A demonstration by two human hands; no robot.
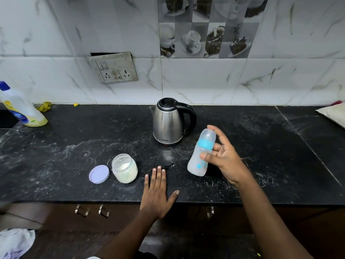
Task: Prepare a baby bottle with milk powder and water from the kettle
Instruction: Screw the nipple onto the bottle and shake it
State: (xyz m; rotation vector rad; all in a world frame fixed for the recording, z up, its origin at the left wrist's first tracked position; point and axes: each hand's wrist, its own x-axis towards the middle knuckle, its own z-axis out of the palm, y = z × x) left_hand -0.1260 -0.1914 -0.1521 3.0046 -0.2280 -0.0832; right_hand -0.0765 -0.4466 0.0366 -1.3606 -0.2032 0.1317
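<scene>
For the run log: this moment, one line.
right hand holds baby bottle; left hand flat on counter; powder jar open; kettle closed

Right hand (pixel 224 159) has the baby bottle (pixel 201 152) up off the black table (pixel 74 146), tilted, with the clear cap and blue ring on. Left hand (pixel 156 191) lies flat by the front edge, fingers (pixel 159 174) straight. The steel kettle (pixel 168 124) stands behind, lid shut. An open jar (pixel 125 168) of white powder sits left of that hand, and its lilac lid (pixel 99 174) is just beside it.

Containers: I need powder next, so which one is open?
The powder jar; its purple lid lies beside it. The kettle and baby bottle are closed.
</scene>
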